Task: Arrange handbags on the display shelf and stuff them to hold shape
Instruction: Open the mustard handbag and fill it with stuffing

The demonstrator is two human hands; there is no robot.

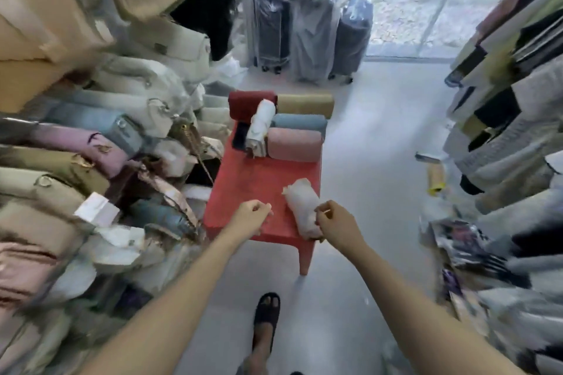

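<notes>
A red plastic stool (243,179) stands in the aisle. At its far end lie several handbags: a dark red one (246,103), a tan one (304,105), a blue one (298,122), a pink one (294,144) and a white one (259,128) standing on end. A white roll of stuffing paper (301,207) lies at the stool's near right corner. My right hand (335,222) pinches the roll's near side. My left hand (251,218) hovers over the stool's near edge with its fingers curled, holding nothing that I can see.
The left display shelf (76,131) is crowded with beige, blue, pink and olive handbags. Wallets and clothes fill the right rack (502,131). Wrapped suitcases (310,33) stand by the glass front. A yellow item (435,176) lies on the floor. My sandalled foot (266,313) is below.
</notes>
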